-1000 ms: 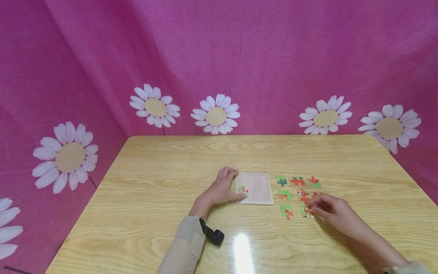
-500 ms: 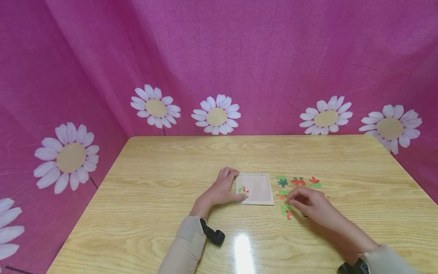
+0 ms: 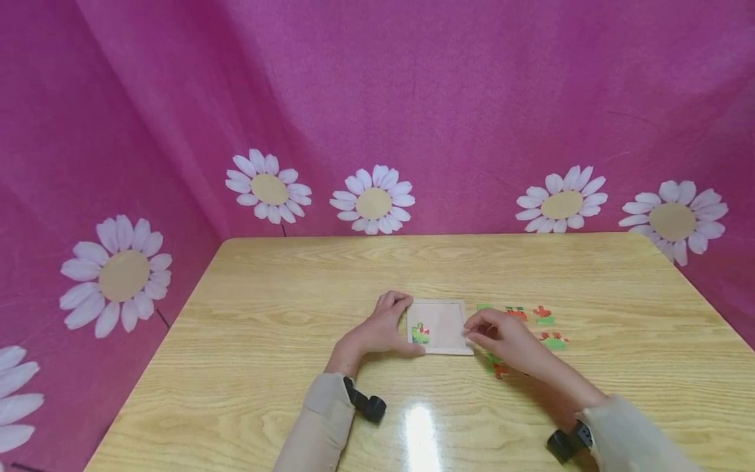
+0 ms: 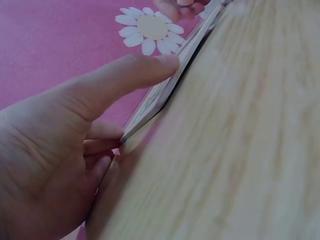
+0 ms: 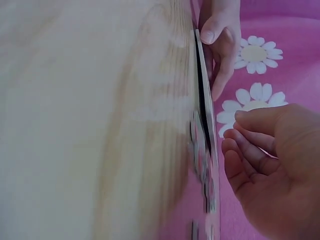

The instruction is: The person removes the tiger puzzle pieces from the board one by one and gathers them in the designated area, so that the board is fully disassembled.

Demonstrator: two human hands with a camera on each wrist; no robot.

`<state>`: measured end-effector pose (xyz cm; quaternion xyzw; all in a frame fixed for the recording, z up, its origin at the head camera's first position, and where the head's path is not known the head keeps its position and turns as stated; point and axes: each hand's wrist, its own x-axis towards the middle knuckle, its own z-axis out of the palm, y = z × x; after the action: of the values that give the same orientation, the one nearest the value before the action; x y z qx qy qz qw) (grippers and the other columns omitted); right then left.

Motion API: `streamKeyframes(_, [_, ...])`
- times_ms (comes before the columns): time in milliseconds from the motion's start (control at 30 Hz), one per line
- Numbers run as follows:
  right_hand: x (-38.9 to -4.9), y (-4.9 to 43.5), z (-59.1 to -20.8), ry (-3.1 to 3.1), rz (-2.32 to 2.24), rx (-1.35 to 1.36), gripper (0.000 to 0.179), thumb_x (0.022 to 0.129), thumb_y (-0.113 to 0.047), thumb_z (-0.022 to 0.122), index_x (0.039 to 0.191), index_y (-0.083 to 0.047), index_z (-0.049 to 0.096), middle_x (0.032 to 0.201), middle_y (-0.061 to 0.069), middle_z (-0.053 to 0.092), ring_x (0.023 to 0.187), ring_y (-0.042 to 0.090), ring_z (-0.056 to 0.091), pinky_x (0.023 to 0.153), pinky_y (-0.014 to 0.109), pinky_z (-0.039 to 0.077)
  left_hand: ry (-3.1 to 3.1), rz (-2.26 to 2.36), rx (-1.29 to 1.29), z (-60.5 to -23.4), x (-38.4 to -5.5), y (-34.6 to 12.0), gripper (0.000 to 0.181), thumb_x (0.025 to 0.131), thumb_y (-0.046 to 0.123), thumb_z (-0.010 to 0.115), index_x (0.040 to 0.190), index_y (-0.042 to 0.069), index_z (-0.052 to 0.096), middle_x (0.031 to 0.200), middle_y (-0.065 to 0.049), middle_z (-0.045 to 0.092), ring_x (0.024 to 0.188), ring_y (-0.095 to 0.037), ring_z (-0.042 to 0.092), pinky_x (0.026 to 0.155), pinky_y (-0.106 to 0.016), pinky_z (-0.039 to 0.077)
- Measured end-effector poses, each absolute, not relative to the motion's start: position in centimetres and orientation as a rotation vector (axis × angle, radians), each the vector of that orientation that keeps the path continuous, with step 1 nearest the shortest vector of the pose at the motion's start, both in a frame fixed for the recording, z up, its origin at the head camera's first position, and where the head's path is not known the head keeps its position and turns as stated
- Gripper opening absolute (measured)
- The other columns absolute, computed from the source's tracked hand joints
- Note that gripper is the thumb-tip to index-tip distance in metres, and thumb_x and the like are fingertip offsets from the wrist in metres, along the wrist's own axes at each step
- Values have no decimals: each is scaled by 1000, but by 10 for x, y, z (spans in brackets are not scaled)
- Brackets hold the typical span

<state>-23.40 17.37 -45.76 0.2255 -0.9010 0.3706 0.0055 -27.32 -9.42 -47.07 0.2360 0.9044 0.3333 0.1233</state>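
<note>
In the head view my left hand (image 3: 383, 328) holds the left side of a shallow square wooden puzzle tray (image 3: 439, 302), fingers at its far corner and thumb at its near edge. The left wrist view has the thumb (image 4: 145, 70) over the tray's rim. A green, red and white jigsaw piece (image 3: 421, 334) lies in the tray's near left corner. My right hand (image 3: 510, 341) hovers at the tray's right edge. In the right wrist view its thumb and fingers (image 5: 265, 145) are loosely curled, with no piece showing between them.
Right of the tray, red and green jigsaw pieces (image 3: 544, 314) lie in rows on the wooden table (image 3: 283, 282); my right hand hides several of them. Other pieces (image 3: 553, 339) show beyond it. A pink cloth with daisies (image 3: 373, 200) hangs behind the table.
My right hand has moved left from the near right pieces to the tray's right edge. My left thumb has slid nearer the tray's front edge, uncovering more of the corner piece.
</note>
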Motion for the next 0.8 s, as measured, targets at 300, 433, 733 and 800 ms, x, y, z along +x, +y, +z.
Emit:
streamKeyframes(300, [-247, 152, -458, -2828, 1156, 812, 18, 88, -9, 71, 105, -5, 70, 91, 3, 68, 79, 3, 54, 68, 18, 50, 2638, 969, 710, -468, -272, -96, 103, 70, 41, 86, 152, 7, 32, 151, -6, 30, 139, -21, 27, 119, -40, 32])
streamKeyframes(433, [-254, 142, -461, -2825, 1133, 861, 21, 87, -10, 72, 107, -4, 70, 93, 4, 67, 80, 3, 54, 69, 18, 49, 2639, 970, 713, -468, -271, -96, 103, 71, 42, 86, 152, 7, 33, 151, -6, 31, 139, -21, 27, 119, -40, 32])
streamKeyframes(733, [-263, 124, -462, -2835, 1081, 982, 25, 85, -11, 74, 108, -1, 70, 90, 5, 64, 78, 7, 54, 67, 18, 47, 2630, 985, 729, -470, -272, -97, 102, 71, 43, 85, 151, 6, 33, 150, -6, 31, 138, -21, 27, 118, -42, 33])
streamKeyframes(800, [-265, 121, -461, -2830, 1057, 1020, 25, 85, -12, 74, 108, -1, 70, 91, 5, 64, 79, 7, 55, 68, 18, 48, 2627, 985, 730, -470, -273, -97, 102, 71, 43, 85, 151, 7, 33, 151, -6, 31, 139, -21, 27, 118, -41, 33])
